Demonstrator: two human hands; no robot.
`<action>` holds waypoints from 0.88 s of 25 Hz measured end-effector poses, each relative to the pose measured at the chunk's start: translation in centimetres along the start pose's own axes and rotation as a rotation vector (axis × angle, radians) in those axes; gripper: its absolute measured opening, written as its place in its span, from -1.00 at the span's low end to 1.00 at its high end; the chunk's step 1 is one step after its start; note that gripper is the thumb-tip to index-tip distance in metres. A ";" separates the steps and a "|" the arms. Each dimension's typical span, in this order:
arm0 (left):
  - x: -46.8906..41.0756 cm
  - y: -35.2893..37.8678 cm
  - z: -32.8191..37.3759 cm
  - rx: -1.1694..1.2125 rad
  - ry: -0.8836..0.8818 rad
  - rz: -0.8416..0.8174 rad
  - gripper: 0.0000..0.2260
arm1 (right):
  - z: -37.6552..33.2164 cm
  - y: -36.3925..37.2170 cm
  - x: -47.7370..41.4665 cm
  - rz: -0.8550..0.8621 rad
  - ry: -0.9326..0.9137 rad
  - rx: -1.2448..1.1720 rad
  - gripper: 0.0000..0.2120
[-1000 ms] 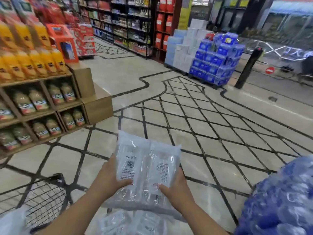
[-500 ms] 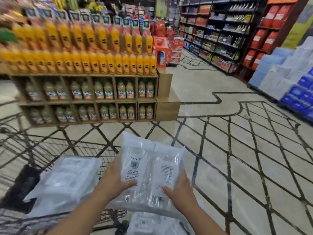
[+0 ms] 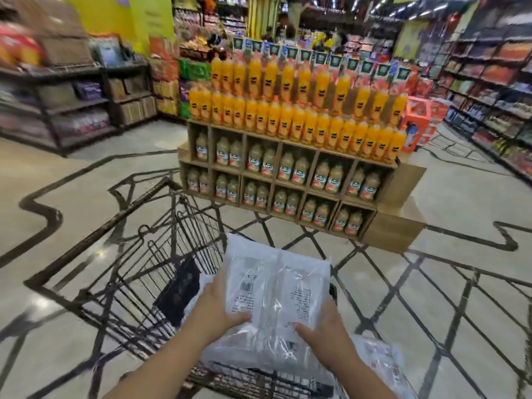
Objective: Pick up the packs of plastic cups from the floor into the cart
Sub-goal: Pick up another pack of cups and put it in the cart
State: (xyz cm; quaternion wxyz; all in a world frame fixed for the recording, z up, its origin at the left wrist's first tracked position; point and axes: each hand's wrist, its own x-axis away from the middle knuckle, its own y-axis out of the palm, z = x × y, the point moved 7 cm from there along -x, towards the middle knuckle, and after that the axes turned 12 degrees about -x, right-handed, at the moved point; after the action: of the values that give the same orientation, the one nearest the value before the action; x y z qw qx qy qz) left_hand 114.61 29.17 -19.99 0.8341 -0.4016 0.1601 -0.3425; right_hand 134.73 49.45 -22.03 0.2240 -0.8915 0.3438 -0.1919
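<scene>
While the pack of plastic cups (image 3: 276,298) is held off the floor (image 3: 449,197), left hand (image 3: 218,309) and right hand (image 3: 325,332) each curling fingers over its near side edges, its long axis points away and the wire cart (image 3: 100,229) basket lies below-left, nearer the left hand.

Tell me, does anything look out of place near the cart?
Yes: a second pack of cups lies lower right, apparently on the floor outside the cart. The held pack looks intact.
</scene>
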 end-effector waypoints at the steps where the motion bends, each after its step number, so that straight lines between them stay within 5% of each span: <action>1: -0.6 -1.1 -2.1 -0.008 -0.036 -0.013 0.20 | -1.4 1.8 -1.2 -0.023 -0.018 0.016 0.07; 5: -2.1 -5.2 -8.8 -0.011 -0.146 -0.010 0.13 | -5.6 8.4 -4.6 -0.115 -0.003 0.012 -0.11; 9: -3.6 -7.0 -13.0 0.001 -0.197 -0.032 0.13 | -6.3 12.7 -7.4 -0.176 0.046 -0.028 0.05; 22: -5.9 -6.6 -17.1 0.056 -0.422 -0.019 0.07 | -5.9 18.7 -16.3 -0.434 0.106 -0.034 -0.08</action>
State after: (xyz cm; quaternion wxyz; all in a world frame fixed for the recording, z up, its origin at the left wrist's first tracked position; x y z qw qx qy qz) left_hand 98.19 20.82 -25.63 0.8567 -0.4425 -0.0317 -0.2630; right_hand 110.65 46.84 -30.15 0.1439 -0.9369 0.1585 -0.2763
